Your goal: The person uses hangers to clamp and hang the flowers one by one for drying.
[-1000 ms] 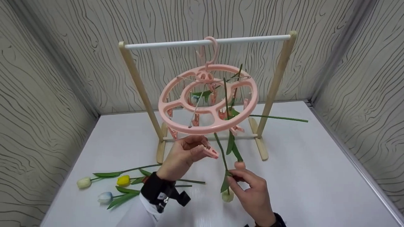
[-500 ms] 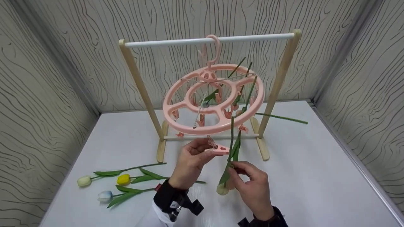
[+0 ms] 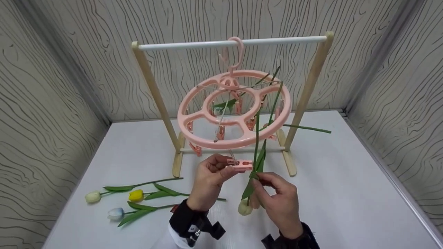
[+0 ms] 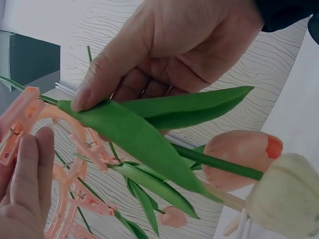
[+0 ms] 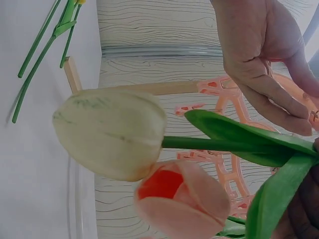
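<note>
In the head view my left hand (image 3: 211, 180) pinches a pink clothespin (image 3: 242, 165) that dangles from a round pink drying hanger (image 3: 225, 142). The tip of the clothespin is right at the green stem of an artificial white tulip (image 3: 245, 208). Thumb and fingers of my right hand (image 3: 281, 200) pinch that tulip where its leaves join the stem. Its bloom points down and its stem rises past the hanger's rim. Behind the white bloom, a pink tulip (image 5: 184, 204) hangs head down in the right wrist view.
A wooden rack (image 3: 308, 90) with a white bar (image 3: 183, 45) carries the hanger. Several clothespins and other tulips hang from it, one stem jutting right. A white tulip (image 3: 92, 197), a yellow tulip (image 3: 136, 195) and a blue tulip (image 3: 115, 214) lie at the table's left.
My left hand has moved right with the clothespin, up to the tulip's stem. My right hand has lifted the tulip slightly and its stem stands more upright. The hanger has swung a little right.
</note>
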Demonstrator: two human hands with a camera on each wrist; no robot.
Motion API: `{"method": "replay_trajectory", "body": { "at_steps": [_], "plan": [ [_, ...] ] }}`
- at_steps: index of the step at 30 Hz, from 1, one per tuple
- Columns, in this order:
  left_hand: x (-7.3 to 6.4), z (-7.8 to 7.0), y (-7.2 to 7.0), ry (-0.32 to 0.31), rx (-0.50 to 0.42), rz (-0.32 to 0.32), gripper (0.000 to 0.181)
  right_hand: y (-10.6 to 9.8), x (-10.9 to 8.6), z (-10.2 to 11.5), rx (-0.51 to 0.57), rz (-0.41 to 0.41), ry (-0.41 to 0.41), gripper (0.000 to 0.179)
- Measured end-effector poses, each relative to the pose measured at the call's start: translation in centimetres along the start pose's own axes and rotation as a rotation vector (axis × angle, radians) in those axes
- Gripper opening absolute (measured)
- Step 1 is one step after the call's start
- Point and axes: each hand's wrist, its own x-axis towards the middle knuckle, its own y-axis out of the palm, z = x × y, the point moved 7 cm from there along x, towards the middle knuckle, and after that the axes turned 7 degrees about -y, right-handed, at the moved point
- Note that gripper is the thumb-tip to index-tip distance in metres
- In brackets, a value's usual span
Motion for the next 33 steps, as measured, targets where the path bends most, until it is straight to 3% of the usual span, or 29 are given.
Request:
{"method": "replay_trajectory", "body": {
  "at_steps": [7,17,25,33],
  "plan": [
    [-0.2,-0.1,-0.1,-0.002,0.050,-0.065,0.010,0.0,0.8,0.5,0.000,-0.008,-0.039,0.020],
    [-0.3,-0.1,-0.2,-0.009,0.075,-0.089,0.008,0.3,1.3,0.8,0.009,0.000,-0.100,0.024],
    [-0.5,-0.3,-0.4,-0.027,0.098,-0.121,0.012,0.6,1.3,0.6,0.012,0.017,-0.069,0.022],
    [0.0,0.2,-1.1,-0.100,0.112,-0.139,0.026,1.2,1.2,-0.9,0.020,0.057,0.013,0.021]
  ]
}}
